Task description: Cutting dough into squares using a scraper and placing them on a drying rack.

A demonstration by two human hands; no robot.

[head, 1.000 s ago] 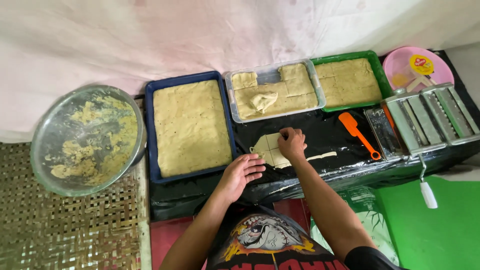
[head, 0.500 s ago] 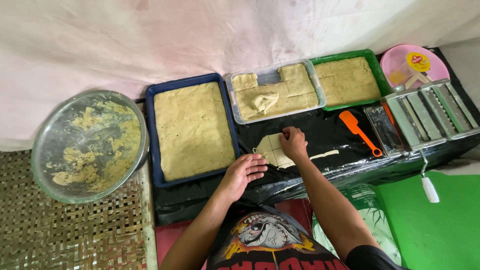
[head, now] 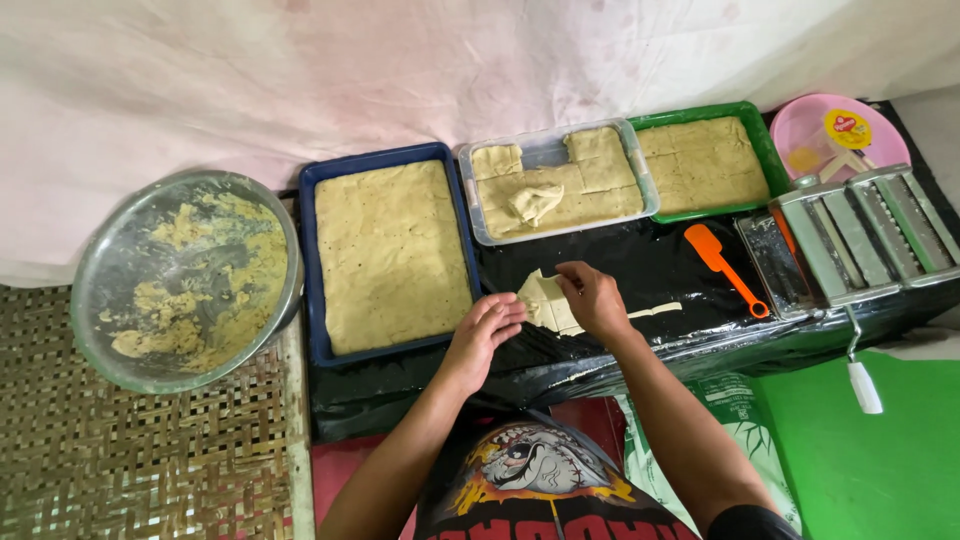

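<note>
Dough sheet (head: pixel 545 300) sits on the black plastic (head: pixel 640 265), at about 6 o'clock from the clear tray (head: pixel 556 150). Right hand (head: pixel 592 300) pinches its top edge, left hand (head: pixel 483 335) lies open and flat beside it. Looks like mid-fold; next bit probably needs a gentle lift so it doesn't tear.

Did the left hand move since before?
Yes. The left hand slid right, away from the blue tray, up to the dough pieces.
</note>
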